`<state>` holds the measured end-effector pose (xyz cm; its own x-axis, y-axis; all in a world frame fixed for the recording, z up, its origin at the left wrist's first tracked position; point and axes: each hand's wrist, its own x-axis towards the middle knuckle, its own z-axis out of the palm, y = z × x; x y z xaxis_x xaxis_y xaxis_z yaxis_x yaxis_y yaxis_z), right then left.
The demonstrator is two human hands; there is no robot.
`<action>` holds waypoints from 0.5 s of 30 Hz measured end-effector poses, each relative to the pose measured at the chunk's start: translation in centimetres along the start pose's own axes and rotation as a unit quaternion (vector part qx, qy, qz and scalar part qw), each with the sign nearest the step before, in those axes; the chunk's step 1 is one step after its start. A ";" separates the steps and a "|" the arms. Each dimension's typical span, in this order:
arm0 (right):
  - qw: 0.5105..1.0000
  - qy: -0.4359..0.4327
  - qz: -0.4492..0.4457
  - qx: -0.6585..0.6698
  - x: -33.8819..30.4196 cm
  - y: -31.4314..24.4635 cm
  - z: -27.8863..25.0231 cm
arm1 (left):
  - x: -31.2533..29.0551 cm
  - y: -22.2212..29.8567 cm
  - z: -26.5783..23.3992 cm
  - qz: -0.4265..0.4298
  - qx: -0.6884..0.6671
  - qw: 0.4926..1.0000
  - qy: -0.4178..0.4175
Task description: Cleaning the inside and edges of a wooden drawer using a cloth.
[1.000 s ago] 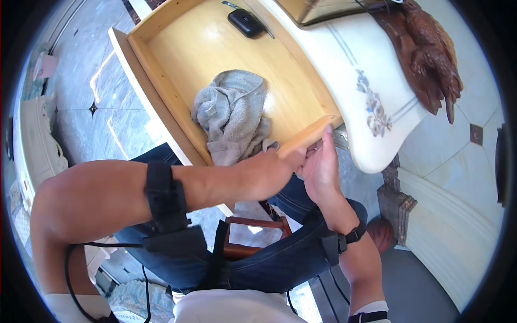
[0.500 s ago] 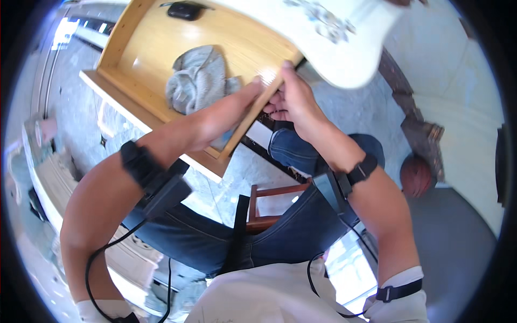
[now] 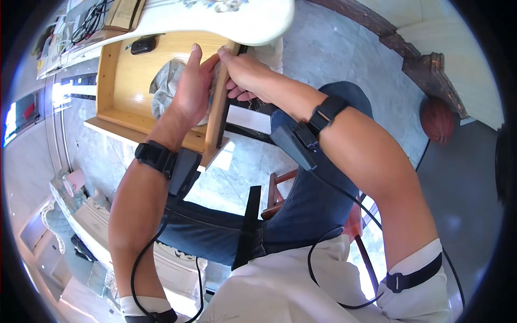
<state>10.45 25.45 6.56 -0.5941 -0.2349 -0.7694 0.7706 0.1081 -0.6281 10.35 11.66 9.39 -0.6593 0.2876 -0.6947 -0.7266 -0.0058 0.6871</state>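
A pulled-out wooden drawer (image 3: 137,70) stands under a white tabletop (image 3: 215,24) with a floral pattern. My left hand (image 3: 193,89) reaches into its right end, thumb raised, fingers stretched toward the inside of the right side wall; their tips are partly hidden. Outside that wall, my right hand (image 3: 242,75) has its thumb on the top edge and its fingers curled below. A crumpled grey cloth (image 3: 166,86) lies in the drawer, partly covered by my left hand. At the back of the drawer is a small black case (image 3: 143,45).
Cables (image 3: 89,24) and a brown box (image 3: 124,13) sit on the tabletop at the far left. Below the drawer's right side is a dark frame (image 3: 250,132). My knees and a reddish wooden stool (image 3: 274,196) are close by. A basketball (image 3: 437,119) rests at the right.
The view has shifted, so the drawer appears farther left. My left hand has turned and lifted its thumb, its fingers nearer the side wall. My right hand stays at that wall.
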 end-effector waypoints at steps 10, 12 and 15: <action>1.000 0.006 -0.023 -0.019 0.1 0.0 -0.1 | -4.4 -2.3 -2.9 -0.152 0.162 0.975 -0.006; 1.000 0.007 -0.015 -0.010 0.0 -0.3 0.0 | -5.4 -2.1 -4.4 -0.136 0.221 0.966 -0.006; 1.000 0.020 -0.015 0.011 0.3 0.3 0.2 | -8.2 -0.5 -3.8 -0.092 0.360 0.926 0.058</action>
<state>10.60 25.24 6.15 -0.6262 -0.1983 -0.7540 0.7564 0.0798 -0.6492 15.37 5.70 13.97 -0.5841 0.1148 -0.8035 -0.5382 0.6863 0.4893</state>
